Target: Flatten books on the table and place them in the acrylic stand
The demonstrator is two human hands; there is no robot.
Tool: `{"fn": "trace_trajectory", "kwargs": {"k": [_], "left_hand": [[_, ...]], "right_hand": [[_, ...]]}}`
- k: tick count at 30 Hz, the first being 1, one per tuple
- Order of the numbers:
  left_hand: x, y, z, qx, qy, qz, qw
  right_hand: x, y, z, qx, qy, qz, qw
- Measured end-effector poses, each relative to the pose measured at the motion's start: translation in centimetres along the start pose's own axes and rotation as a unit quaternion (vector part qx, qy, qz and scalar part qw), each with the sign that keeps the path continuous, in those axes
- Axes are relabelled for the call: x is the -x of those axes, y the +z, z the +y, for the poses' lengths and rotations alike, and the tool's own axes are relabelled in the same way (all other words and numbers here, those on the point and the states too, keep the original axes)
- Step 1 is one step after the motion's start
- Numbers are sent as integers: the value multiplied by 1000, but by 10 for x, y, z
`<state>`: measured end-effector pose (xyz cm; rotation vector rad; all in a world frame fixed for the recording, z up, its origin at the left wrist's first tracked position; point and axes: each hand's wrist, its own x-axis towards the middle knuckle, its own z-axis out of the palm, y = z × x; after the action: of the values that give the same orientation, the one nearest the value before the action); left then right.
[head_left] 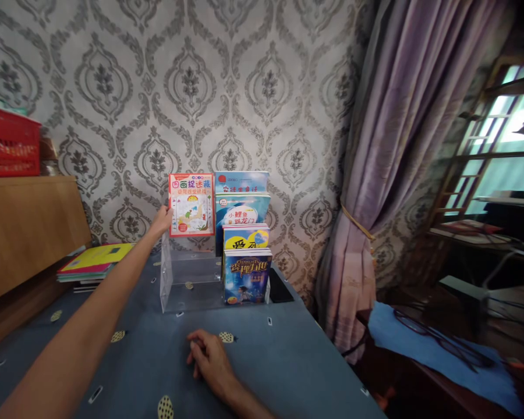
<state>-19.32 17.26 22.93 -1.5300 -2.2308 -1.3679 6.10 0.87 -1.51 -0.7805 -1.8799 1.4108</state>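
Note:
With my left hand [162, 221] I grip the left edge of a red-bordered children's book [192, 203], held upright above the back left of a clear tiered book stand [166, 279]. The stand's right side carries several books in stepped rows: a dark blue one [247, 280] in front, a yellow one [240, 240] behind it, then a light blue one [244, 208] and another blue one [248, 181] at the back. My right hand [207, 355] rests on the blue tablecloth in front of the stand, fingers loosely curled with nothing visible in them.
A stack of books [96, 262] lies at the left beside a wooden cabinet [30, 227] bearing a red basket [11, 142]. A flat black object [280, 286] sits right of the stand. At the right are a purple curtain [375, 145] and glasses on a blue cloth [441, 355].

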Motion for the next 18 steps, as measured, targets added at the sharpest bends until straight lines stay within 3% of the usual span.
{"fn": "trace_trajectory", "kwargs": {"k": [6,18], "left_hand": [[16,-7,-27,-44,-2,30,999],[114,-54,-152,-246,-55,-47,967]], "right_hand": [[1,-2,-2,6,-1,-8,1000],[0,-2,-4,12,3,-17,1000]]}}
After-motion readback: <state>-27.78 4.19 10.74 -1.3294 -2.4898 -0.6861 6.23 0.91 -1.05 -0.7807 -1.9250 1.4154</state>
